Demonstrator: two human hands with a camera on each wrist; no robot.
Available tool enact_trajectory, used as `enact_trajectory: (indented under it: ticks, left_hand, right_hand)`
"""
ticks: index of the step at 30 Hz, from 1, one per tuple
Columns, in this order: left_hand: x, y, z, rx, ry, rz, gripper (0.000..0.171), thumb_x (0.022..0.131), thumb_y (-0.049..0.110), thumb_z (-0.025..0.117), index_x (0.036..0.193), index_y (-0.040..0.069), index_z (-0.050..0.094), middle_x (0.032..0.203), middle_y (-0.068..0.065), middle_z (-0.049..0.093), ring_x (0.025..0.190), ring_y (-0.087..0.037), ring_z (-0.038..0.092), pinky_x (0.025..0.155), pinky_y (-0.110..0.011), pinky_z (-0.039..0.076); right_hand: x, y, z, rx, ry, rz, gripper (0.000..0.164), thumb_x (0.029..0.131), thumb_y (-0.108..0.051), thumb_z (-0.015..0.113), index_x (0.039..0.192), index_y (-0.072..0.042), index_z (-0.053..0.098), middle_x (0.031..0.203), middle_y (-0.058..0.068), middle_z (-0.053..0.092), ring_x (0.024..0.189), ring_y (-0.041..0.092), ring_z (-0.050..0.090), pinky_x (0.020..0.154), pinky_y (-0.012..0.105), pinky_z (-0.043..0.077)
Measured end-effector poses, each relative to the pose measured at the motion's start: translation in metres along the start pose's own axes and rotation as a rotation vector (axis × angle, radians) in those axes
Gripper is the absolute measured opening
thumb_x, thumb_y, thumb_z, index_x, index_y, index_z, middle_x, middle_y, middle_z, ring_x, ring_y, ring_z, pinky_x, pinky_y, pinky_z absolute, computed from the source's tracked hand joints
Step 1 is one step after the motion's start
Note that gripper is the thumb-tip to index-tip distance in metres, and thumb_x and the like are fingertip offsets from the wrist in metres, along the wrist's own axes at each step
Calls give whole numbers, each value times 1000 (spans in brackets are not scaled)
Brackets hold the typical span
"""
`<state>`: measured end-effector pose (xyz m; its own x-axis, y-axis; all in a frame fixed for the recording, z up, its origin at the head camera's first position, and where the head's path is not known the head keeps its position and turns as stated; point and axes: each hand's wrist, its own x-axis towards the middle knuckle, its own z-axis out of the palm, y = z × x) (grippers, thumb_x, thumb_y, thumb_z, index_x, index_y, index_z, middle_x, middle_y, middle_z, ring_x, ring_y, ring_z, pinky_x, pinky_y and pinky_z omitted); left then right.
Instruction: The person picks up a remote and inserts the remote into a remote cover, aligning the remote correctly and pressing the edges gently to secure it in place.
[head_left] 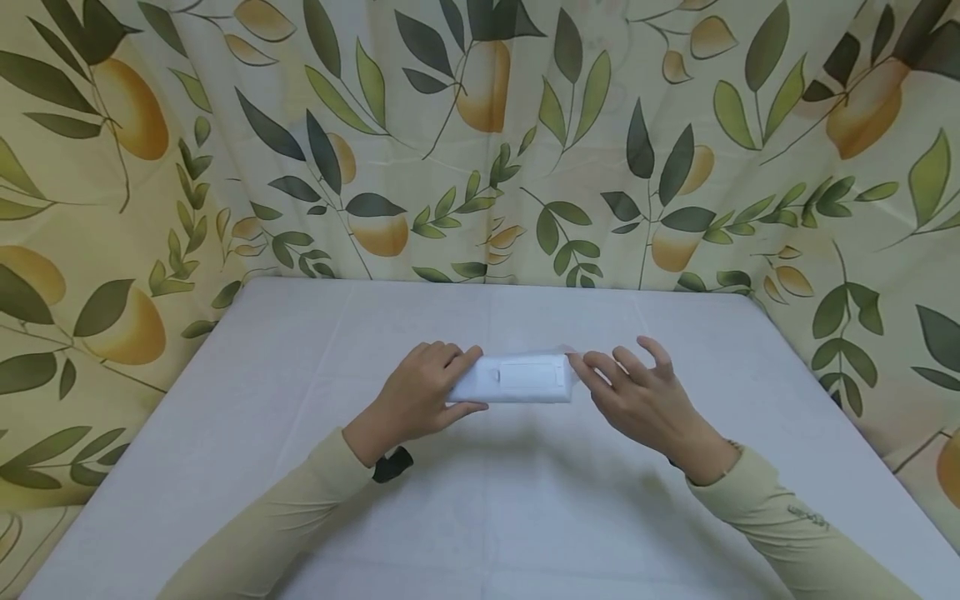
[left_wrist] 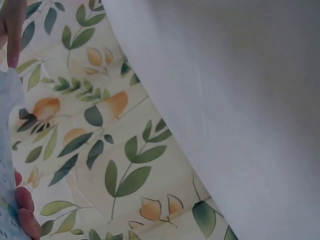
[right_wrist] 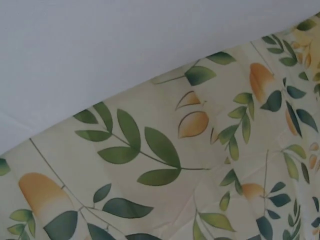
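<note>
A white remote control, its battery cover facing up, is held above the table in the head view. My left hand grips its left end, thumb on the near edge and fingers over the far edge. Thin, see-through plastic wrap stands out at its other end in the left wrist view. There my right hand pinches the wrap by the fingertips, with the other fingers spread. Left-hand fingers curl against the side with small printed marks. The right wrist view shows neither hand nor remote.
A white-covered table lies beneath both hands. Behind it and at both sides hangs a cloth printed with leaves and orange fruit. A black band piece sits at the left wrist.
</note>
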<state>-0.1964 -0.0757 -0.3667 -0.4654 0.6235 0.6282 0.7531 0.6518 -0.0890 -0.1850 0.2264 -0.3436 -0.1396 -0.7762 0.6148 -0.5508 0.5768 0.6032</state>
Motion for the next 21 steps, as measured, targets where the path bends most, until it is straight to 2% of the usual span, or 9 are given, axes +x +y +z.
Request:
enact_trajectory:
  ticks: [5, 11, 16, 21]
  left_hand:
    - [2, -1, -1, 4, -31, -30, 59, 74, 46, 75, 118, 9, 61, 92, -6, 65, 80, -18, 61, 71, -31, 51]
    - [3, -1, -1, 0, -60, -62, 59, 74, 48, 74, 119, 13, 61, 91, -7, 64, 79, -19, 61, 70, -32, 52]
    - [1, -2, 8, 8, -78, -106, 59, 74, 49, 74, 121, 15, 60, 92, -7, 64, 79, -20, 61, 71, -33, 50]
    - [-1, 1, 15, 26, -155, -122, 59, 74, 51, 73, 123, 19, 60, 94, -7, 64, 82, -21, 61, 72, -34, 49]
  right_hand:
    - [0, 2, -2, -20, 22, -60, 31, 95, -6, 35, 110, -4, 61, 96, 8, 56, 80, 24, 39, 81, 49, 28]
    - [-1, 0, -3, 15, -12, -136, 30, 97, -2, 30, 99, -7, 60, 93, 6, 55, 78, 22, 38, 80, 48, 30]
    - [-3, -2, 0, 102, -63, -171, 37, 101, -8, 24, 95, -12, 60, 95, 3, 56, 86, 20, 42, 83, 46, 34]
    - [-7, -9, 4, 199, -133, -186, 47, 102, -15, 16, 91, -13, 61, 90, 0, 59, 86, 19, 48, 84, 44, 37]
